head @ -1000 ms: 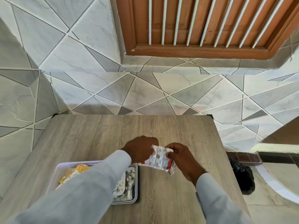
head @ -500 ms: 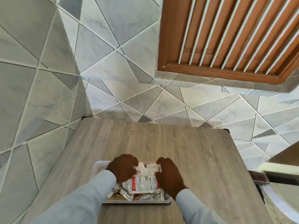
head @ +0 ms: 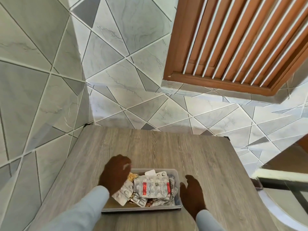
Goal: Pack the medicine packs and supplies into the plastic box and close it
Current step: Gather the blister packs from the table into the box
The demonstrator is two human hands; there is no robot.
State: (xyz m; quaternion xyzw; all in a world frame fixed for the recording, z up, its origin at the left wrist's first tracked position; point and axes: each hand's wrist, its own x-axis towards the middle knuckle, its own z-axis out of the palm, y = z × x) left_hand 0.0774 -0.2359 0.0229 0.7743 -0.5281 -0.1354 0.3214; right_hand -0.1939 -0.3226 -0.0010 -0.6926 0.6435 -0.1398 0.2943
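A clear plastic box (head: 176, 174) sits on the wooden table near its front edge, with no lid on it. Inside lie several silver blister packs, topped by a large pack with a red stripe (head: 152, 187), and some gold foil packs (head: 132, 176). My left hand (head: 115, 175) rests over the box's left end with its fingers curled down; a silver blister pack (head: 124, 194) pokes out beneath the wrist. My right hand (head: 191, 194) lies just outside the box's right wall, fingers spread, holding nothing. What the left fingers touch is hidden.
The wooden table (head: 166, 147) stands against a tiled wall (head: 116, 64), which also closes in on the left. A brown slatted window frame (head: 233, 47) hangs above. Past the table's right edge is a drop to a step (head: 283, 179) and floor.
Both hands have let go of the red-striped pack, which now lies in the box. My right hand has moved out to the box's right side; the view has shifted.
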